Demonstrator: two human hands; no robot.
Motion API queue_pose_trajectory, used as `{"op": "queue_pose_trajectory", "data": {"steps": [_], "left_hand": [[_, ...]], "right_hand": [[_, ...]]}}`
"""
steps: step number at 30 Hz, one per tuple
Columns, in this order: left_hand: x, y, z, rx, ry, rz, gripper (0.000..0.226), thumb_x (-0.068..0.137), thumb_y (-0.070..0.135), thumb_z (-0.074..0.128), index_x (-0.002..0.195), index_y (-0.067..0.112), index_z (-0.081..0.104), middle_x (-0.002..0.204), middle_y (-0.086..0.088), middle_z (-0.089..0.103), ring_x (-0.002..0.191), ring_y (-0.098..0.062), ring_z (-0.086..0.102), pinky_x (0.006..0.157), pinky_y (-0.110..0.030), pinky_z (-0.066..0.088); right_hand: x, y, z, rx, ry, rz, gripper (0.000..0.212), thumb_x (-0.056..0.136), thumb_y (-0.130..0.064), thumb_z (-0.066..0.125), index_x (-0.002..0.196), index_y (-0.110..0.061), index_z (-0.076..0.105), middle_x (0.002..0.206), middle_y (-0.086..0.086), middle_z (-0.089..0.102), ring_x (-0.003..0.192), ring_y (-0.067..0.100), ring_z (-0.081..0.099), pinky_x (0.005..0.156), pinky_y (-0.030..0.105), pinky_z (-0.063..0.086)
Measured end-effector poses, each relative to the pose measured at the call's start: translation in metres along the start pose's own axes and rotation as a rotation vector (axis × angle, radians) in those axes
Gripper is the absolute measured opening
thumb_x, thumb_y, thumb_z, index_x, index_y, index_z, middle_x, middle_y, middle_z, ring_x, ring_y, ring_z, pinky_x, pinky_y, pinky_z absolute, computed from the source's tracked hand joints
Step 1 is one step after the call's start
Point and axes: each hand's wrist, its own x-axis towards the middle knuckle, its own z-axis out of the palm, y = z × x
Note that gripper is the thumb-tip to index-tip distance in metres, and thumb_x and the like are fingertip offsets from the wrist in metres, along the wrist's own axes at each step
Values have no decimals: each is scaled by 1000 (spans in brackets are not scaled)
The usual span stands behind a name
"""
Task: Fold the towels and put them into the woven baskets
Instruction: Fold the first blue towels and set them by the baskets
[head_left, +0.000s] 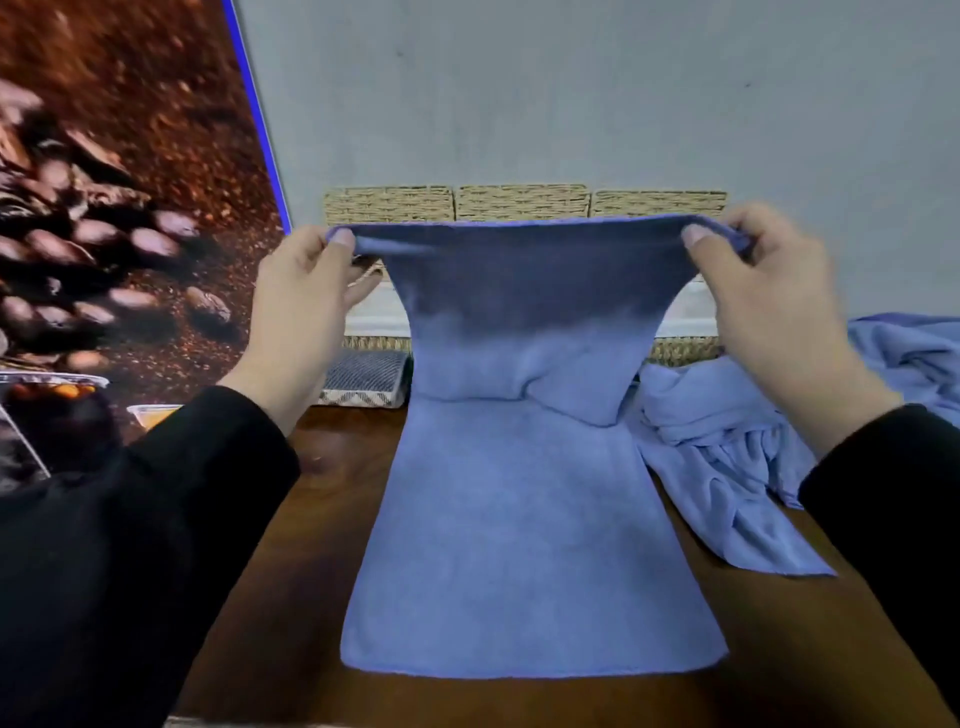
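The far edge of the blue terry towel is pinched at its corners by the left hand and right hand, lifted above the dark wooden table.

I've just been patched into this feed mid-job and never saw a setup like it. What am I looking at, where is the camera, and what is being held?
There is no machine here: a person in black sleeves works with bare hands. The single picture comes from a wide-angle camera on the person's head, looking forward and down, so straight edges bend. The left hand and the right hand each pinch a far corner of a blue towel, lifting that end while the near part lies flat on the brown table. Each grip is closed on the cloth. To the right lies a crumpled pile of blue towels. Behind the lifted edge, woven baskets stand in a row against the grey wall. A coffee-bean poster fills the left.
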Motion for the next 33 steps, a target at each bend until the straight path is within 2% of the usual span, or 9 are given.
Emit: {"op": "queue_pose_trajectory", "data": {"steps": [3,5,10,16,19,22,25,28,33], "left_hand": [[-42,-6,-17,141,-60,100,30,104,22,50,82,32,67,92,10,71,101,-17,70,96,-34,56],[-75,-31,-34,317,-145,56,22,103,27,53,87,28,68,98,15,75,102,-15,71,95,-42,56],[-131,-87,-62,662,-581,-168,12,100,26,58,89,29,59,119,31,67,117,9,59,96,-36,52],[-121,-108,-61,755,-628,-128,16,103,29,55,87,24,55,130,29,62,123,14,52,92,-26,48],[-109,-112,-57,774,-592,-129,17,104,31,51,87,26,54,125,30,63,114,9,60,80,-24,48],[-105,-95,-51,722,-418,-48,21,105,25,50,84,22,50,115,30,66,99,11,62,71,-21,44],[-116,-72,-58,639,-284,38,20,104,28,49,86,22,52,114,25,70,92,-3,67,78,-29,48],[-139,-67,-78,609,-451,-29,24,102,43,49,92,21,53,118,23,70,99,-10,69,88,-44,52],[-150,-75,-88,716,-674,-147,13,100,27,55,87,28,52,119,29,68,117,13,58,84,-12,47]], "right_hand": [[-40,2,-10,-45,-153,-71,11,101,-30,60,93,-24,65,58,-16,51,52,5,46,52,18,34],[-80,24,-10,-54,-309,-30,13,99,-20,62,95,-31,68,78,-24,66,68,-5,61,60,10,43],[-154,98,-4,-176,-667,105,11,96,-35,58,92,-42,66,112,-28,65,109,0,65,92,33,55],[-158,112,3,-231,-677,24,15,98,-27,62,94,-40,62,116,-30,64,119,-14,54,93,5,40],[-147,111,11,-231,-668,34,9,99,-25,61,95,-31,66,110,-20,68,110,-3,61,90,13,47],[-136,100,11,-221,-504,29,8,98,-30,60,98,-27,68,103,-5,71,98,16,67,85,41,56],[-139,75,-5,-153,-353,-23,16,95,-37,58,99,-25,69,102,-10,71,95,8,68,80,32,54],[-166,68,-17,-152,-606,3,15,94,-40,57,92,-29,66,105,-12,68,94,12,67,79,29,51],[-195,88,-14,-221,-756,-14,8,94,-25,66,88,-31,66,121,-24,60,125,-8,54,98,7,37]]}}
